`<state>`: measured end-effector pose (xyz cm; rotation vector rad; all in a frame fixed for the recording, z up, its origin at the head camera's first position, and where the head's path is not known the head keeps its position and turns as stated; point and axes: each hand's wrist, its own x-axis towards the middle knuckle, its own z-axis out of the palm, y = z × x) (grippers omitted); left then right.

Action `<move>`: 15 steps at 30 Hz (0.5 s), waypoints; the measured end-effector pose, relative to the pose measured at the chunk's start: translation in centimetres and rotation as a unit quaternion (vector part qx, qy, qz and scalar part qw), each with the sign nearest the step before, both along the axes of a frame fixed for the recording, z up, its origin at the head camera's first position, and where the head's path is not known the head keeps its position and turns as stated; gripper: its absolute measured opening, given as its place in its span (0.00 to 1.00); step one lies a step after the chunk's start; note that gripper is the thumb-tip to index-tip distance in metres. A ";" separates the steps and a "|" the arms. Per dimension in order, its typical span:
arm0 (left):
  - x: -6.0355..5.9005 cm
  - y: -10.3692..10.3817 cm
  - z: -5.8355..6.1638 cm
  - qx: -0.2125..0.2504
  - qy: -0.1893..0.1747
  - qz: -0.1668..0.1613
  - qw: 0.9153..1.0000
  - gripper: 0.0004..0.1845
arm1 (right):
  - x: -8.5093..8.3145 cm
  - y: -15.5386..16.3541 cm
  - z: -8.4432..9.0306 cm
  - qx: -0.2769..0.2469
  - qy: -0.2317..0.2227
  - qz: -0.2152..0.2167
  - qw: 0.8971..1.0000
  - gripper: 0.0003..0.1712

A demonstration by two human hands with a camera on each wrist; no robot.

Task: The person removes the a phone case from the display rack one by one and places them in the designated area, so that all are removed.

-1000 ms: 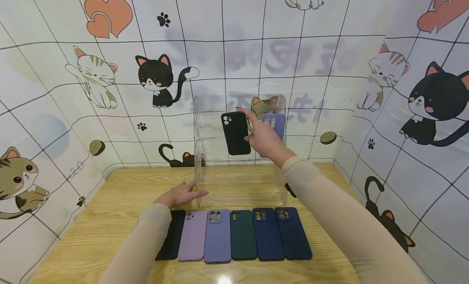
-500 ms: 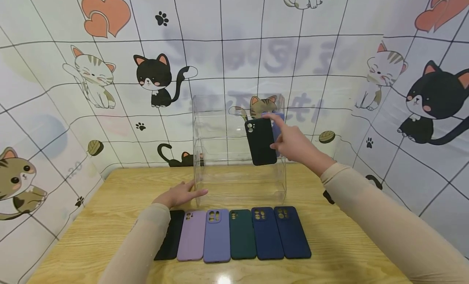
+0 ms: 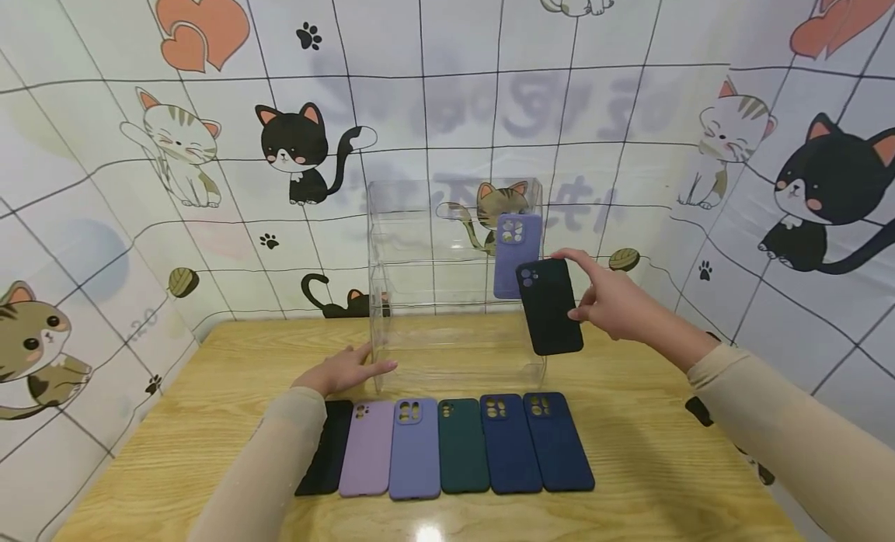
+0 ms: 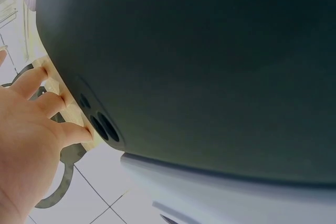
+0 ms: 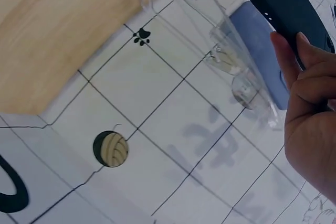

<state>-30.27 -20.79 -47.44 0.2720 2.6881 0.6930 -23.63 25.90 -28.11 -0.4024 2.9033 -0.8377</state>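
My right hand (image 3: 618,305) pinches a black phone case (image 3: 551,309) by its edge, thumb low and index finger at the top corner. The case is in the air, slightly tilted, in front of the right side of a clear display rack (image 3: 454,340). Behind it, a lavender phone case (image 3: 516,251) stands in the rack's upper right part. In the right wrist view the black case (image 5: 283,6) shows beside the thumb and fingertip. My left hand (image 3: 343,371) rests with spread fingers on the table at the rack's lower left corner, the thumb across its front edge.
On the wooden table (image 3: 650,418), several phone cases lie in a row before the rack: black (image 3: 329,453), pink-purple (image 3: 367,449), lavender (image 3: 416,456), green (image 3: 464,449) and two dark blue, including the rightmost blue case (image 3: 559,449). A cat-print wall sheet (image 3: 280,239) surrounds the table.
My right hand has brought the black case right, down and out from the rack's middle, past the standing lavender case, which shows more fully now. The left hand stays put.
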 end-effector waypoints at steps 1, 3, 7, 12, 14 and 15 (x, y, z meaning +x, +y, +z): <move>0.0 0.0 -0.1 0.001 -0.001 0.001 1.000 0.62 | 0.2 0.5 -0.2 -0.004 -0.004 -0.002 1.000 0.56; -0.1 0.0 -0.2 0.006 -0.001 0.001 1.000 0.61 | 0.6 1.5 -0.8 -0.013 -0.013 -0.006 1.000 0.56; -0.2 -0.2 -0.2 0.014 0.000 0.001 1.000 0.61 | 1.1 3.6 -2.6 -0.033 -0.038 -0.013 0.999 0.58; -0.1 -0.4 -0.3 0.008 0.002 -0.003 1.000 0.61 | 1.6 5.8 -6.4 -0.082 -0.100 -0.012 0.991 0.59; 0.0 -0.4 -0.3 0.006 0.000 -0.001 1.000 0.61 | 1.9 6.4 -7.9 -0.100 -0.124 -0.006 0.987 0.59; 0.0 -0.3 -0.2 0.006 -0.001 0.000 1.000 0.61 | 2.1 6.7 -8.6 -0.106 -0.135 -0.004 0.985 0.58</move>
